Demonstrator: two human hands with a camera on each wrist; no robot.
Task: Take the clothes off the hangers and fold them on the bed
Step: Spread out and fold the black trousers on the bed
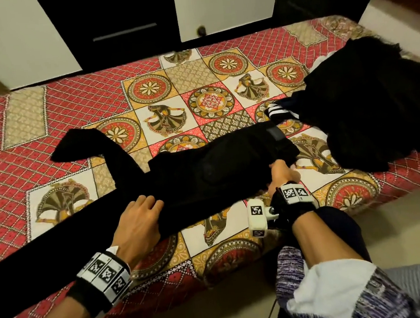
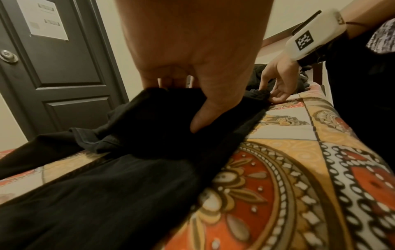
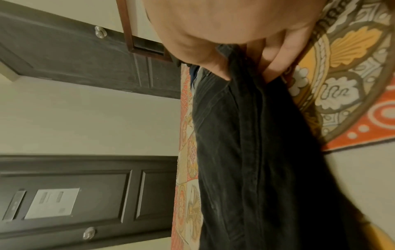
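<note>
left hand [image 2: 192,50] grips black trousers [image 2: 128,169] | right hand [image 2: 278,81] pinches waistband | bed [image 2: 299,169]

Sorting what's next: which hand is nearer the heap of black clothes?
Right. The right hand grips the black trousers beside the heap of black clothes; the left hand holds them farther away.

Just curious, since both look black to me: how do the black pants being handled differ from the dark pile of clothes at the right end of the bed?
The black pants lie stretched out long across the bedspread; the pile of clothes is heaped in a mound. Both hands grip the pants, left hand and right hand; neither touches the pile. The pants look all black; the pile shows a white-striped piece. Both rest on the bed.
</note>
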